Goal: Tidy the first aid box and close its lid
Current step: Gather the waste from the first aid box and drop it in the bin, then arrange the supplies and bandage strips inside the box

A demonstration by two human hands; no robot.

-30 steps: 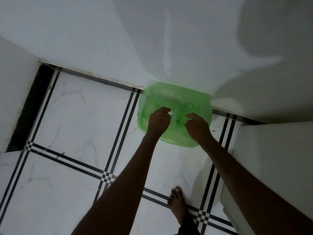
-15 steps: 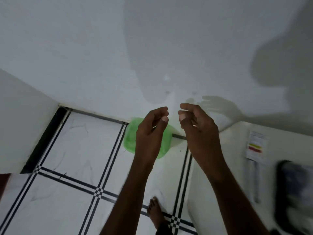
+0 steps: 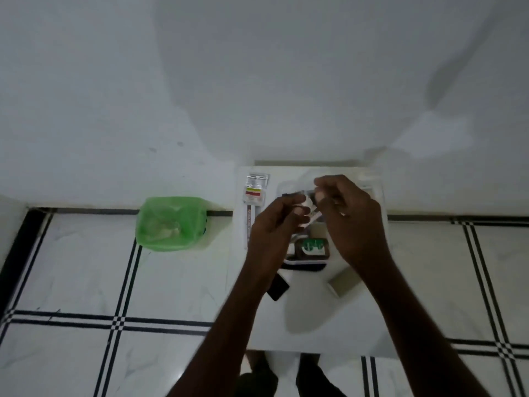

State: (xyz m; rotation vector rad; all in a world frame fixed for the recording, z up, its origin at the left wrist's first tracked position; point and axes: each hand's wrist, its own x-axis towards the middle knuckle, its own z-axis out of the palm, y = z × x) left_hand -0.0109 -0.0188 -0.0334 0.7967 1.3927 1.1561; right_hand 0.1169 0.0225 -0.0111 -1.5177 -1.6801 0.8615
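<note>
The first aid box stands open on a small white table, with a green-and-brown item inside and its clear lid raised at the back. My left hand and my right hand meet just above the box. Both pinch a small white item between their fingertips; blur hides what it is. The hands cover most of the box's inside.
A packet with a red and yellow label and a thin stick lie at the table's left. A black object and a beige carton lie near the box. A green-lined bin stands on the floor to the left.
The view has swung right from the green bin to the table. My hands, empty over the bin before, are now over the box and closed on a small white item.
</note>
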